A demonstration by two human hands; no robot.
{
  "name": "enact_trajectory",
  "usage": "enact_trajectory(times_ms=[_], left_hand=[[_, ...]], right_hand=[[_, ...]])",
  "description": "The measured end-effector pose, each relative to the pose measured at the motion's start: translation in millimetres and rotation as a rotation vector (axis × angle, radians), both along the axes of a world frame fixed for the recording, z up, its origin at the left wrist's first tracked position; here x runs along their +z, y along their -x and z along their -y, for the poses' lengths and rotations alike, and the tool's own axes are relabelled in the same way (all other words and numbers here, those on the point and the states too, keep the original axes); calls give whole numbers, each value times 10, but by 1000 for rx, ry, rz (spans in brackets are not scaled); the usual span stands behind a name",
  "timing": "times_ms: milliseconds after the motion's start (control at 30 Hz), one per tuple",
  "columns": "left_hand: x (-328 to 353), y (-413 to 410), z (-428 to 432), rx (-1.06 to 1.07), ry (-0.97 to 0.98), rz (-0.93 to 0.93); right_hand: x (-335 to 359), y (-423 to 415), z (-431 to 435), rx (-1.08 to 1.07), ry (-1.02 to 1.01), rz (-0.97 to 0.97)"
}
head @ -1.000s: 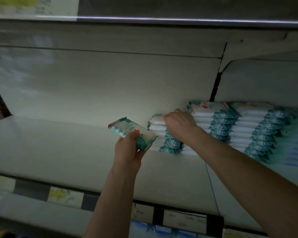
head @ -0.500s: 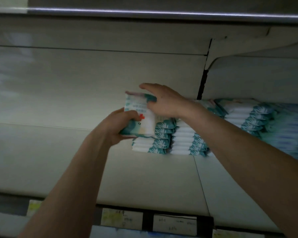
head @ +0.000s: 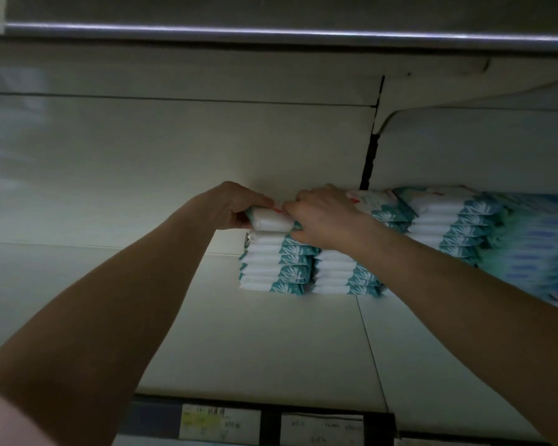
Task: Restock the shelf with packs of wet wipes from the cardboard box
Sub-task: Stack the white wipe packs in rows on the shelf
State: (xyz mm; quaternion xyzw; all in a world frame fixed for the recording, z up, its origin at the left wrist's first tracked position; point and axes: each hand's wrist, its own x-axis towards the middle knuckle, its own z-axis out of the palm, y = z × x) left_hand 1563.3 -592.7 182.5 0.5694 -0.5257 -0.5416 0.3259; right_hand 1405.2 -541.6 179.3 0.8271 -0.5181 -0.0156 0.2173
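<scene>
Arms stretch upward, left grip [head: 229,204] and right grip [head: 322,217] both clasping the top pack [head: 269,223] on the leftmost stack [head: 271,267].

The pale shelf [head: 271,349] is 2 boards meeting at a thin seam, with a strip of price labels [head: 219,423] along its front edge. Toward the back right, 3 stacks of wet wipes packs [head: 271,268], white and teal, stand on it side by side. More packs [head: 535,252], too blurred to count, continue to the right.
</scene>
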Motion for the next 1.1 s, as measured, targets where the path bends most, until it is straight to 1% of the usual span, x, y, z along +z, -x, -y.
enact_trajectory(times_ms=[100,167,233,300,400,500,567,700,800,867,900,933,1033,1100], left_hand=[[-68,91,70,90,106,114],[-83,94,79,100,146,197],[-119,52,73,83,133,260],[-177,-17,38,67,72,307],[-239,-108,-10,28,-58,285],[-239,-122,-35,-6,-111,237],[-236,-82,-62,-14,-112,238],[-261,-22,-50,-9,-102,154],[-269,-40,-33,4,-80,139],[-260,-80,-32,11,-91,102],[-253,-110,-34,15,-93,88],[-249,-139,-35,18,-93,78],[-265,-199,-24,24,-91,77],[-275,-204,-35,30,-71,117]], right_hand=[[-53,-47,-34,-45,2,-41],[-85,-57,-51,-74,-21,-92],[-141,-63,-54,-124,-39,-165],[-207,-76,-42,-161,-8,-192],[-261,-107,-27,-181,9,-193],[-294,-107,-16,-164,28,-183],[-318,-96,-4,-145,45,-166],[-358,-97,-3,-116,83,-170],[-366,-142,-10,-77,83,-150],[-370,-175,-4,-58,151,-174],[-393,-184,10,-46,208,-157],[-419,-202,26,-41,217,-140],[-428,-248,31,-41,174,-98],[-319,-254,-18,-66,80,1]])
